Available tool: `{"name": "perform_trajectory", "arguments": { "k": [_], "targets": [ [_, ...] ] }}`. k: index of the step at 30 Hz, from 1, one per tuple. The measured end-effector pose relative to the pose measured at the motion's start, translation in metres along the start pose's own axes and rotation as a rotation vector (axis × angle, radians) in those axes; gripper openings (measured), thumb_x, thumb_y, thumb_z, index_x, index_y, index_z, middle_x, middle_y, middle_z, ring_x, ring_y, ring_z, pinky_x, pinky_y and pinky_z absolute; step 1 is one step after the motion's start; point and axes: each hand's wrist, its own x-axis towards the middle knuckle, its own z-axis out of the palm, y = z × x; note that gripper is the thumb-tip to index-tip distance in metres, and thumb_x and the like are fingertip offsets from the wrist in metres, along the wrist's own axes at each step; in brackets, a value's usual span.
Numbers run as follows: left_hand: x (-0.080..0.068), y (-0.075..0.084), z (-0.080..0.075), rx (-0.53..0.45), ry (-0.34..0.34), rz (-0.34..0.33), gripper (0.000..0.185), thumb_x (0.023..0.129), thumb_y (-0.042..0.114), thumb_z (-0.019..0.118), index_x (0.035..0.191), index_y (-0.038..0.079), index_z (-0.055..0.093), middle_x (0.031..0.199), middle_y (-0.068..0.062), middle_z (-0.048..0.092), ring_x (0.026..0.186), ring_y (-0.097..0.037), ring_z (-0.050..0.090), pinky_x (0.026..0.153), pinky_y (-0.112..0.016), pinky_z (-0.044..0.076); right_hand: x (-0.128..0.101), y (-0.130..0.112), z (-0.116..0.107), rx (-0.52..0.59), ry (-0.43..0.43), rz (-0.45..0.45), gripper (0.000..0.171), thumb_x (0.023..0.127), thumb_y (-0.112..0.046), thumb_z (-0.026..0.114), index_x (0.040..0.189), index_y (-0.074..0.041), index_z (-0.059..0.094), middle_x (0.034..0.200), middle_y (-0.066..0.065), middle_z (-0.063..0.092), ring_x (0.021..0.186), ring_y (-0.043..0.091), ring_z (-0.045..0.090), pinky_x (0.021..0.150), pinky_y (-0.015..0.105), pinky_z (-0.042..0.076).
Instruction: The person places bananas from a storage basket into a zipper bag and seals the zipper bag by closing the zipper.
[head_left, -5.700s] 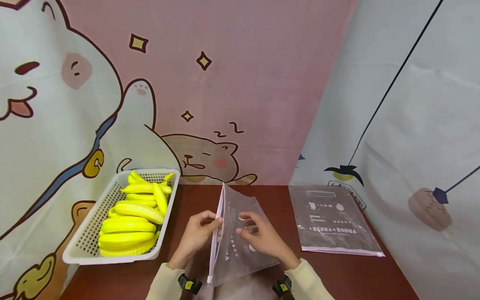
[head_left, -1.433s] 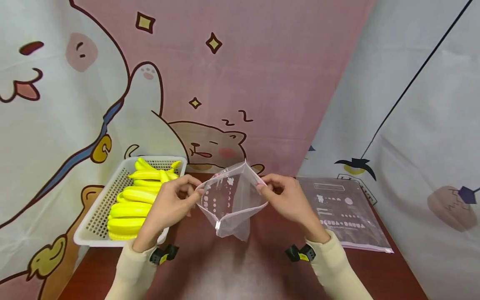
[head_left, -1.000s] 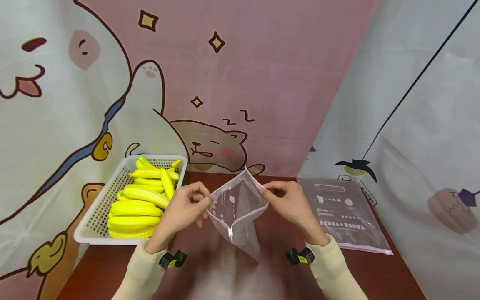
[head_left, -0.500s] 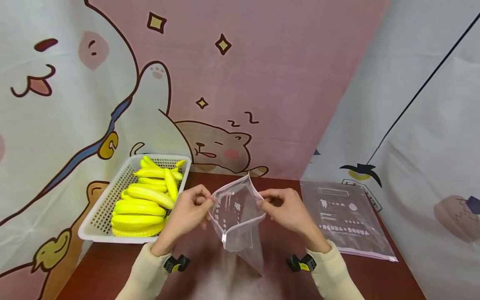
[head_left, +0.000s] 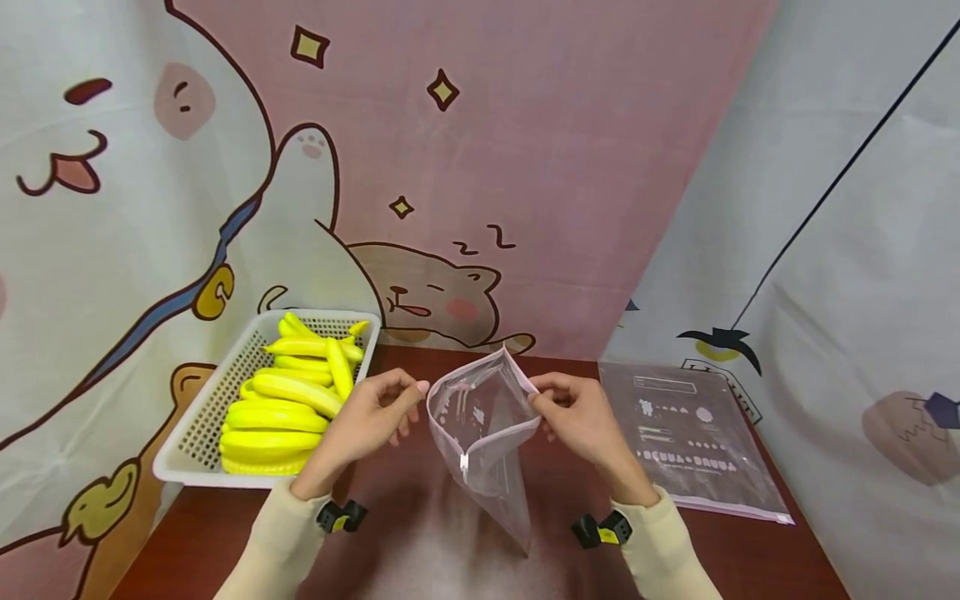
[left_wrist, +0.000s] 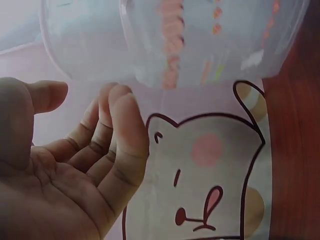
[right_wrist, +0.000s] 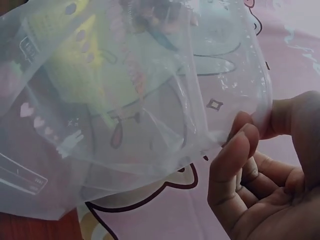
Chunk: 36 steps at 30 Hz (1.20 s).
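Head view shows your right hand (head_left: 581, 412) pinching the open zip bag (head_left: 483, 425) at its right rim, above the table's middle. Your left hand (head_left: 371, 417) hovers relaxed, fingers loose, just beside the bag's left rim, holding nothing.

A clear zip bag (head_left: 483, 433) hangs mouth-up over the middle of the dark red desk (head_left: 420, 550). The right hand (head_left: 581, 417) pinches its rim at the bag's 3 o'clock; the left hand (head_left: 367, 421), fingers relaxed, sits just beside the rim at 9 o'clock. At the desk's 10 o'clock a white basket (head_left: 197, 433) holds yellow bananas (head_left: 288, 400). A second flat bag (head_left: 693, 437) lies at 3 o'clock.
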Motion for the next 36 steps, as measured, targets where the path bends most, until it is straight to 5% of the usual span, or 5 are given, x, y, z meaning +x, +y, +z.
{"name": "perform_trajectory", "arguments": {
  "k": [10, 18, 27, 36],
  "targets": [
    [0.014, -0.022, -0.031, 0.127, 0.048, 0.038, 0.025, 0.102, 0.035, 0.065, 0.101, 0.011, 0.068, 0.083, -0.008, 0.067, 0.070, -0.021, 0.064, 0.064, -0.038, 0.061, -0.001, 0.005, 0.000, 0.040, 0.038, 0.022, 0.022, 0.093, -0.008, 0.070, 0.114, -0.003, 0.075, 0.067, 0.001, 0.063, 0.051, 0.013, 0.054, 0.048, 0.028, 0.049],
    [0.023, -0.050, -0.070, 0.390, 0.065, 0.096, 0.020, 0.101, 0.029, 0.066, 0.112, 0.013, 0.071, 0.103, -0.004, 0.073, 0.093, -0.022, 0.067, 0.079, -0.035, 0.056, -0.001, 0.007, 0.001, -0.002, 0.040, -0.005, 0.018, 0.093, -0.008, 0.071, 0.110, -0.005, 0.076, 0.066, 0.001, 0.062, 0.049, 0.012, 0.054, 0.046, 0.025, 0.045],
    [0.033, -0.074, -0.114, 0.557, -0.065, 0.122, 0.028, 0.100, 0.018, 0.066, 0.123, 0.002, 0.068, 0.123, -0.020, 0.070, 0.117, -0.041, 0.064, 0.098, -0.060, 0.052, -0.004, 0.007, 0.000, -0.039, 0.026, -0.054, 0.018, 0.093, -0.006, 0.070, 0.110, -0.004, 0.075, 0.066, 0.003, 0.062, 0.049, 0.011, 0.053, 0.044, 0.025, 0.043],
    [0.036, -0.096, -0.142, 0.747, -0.236, 0.034, 0.039, 0.094, 0.014, 0.070, 0.127, -0.006, 0.066, 0.128, -0.026, 0.067, 0.122, -0.049, 0.060, 0.100, -0.061, 0.050, -0.002, 0.006, 0.003, -0.033, -0.019, -0.055, 0.018, 0.093, -0.006, 0.069, 0.111, -0.004, 0.075, 0.067, 0.003, 0.063, 0.050, 0.013, 0.055, 0.046, 0.025, 0.045]
  ]
}}
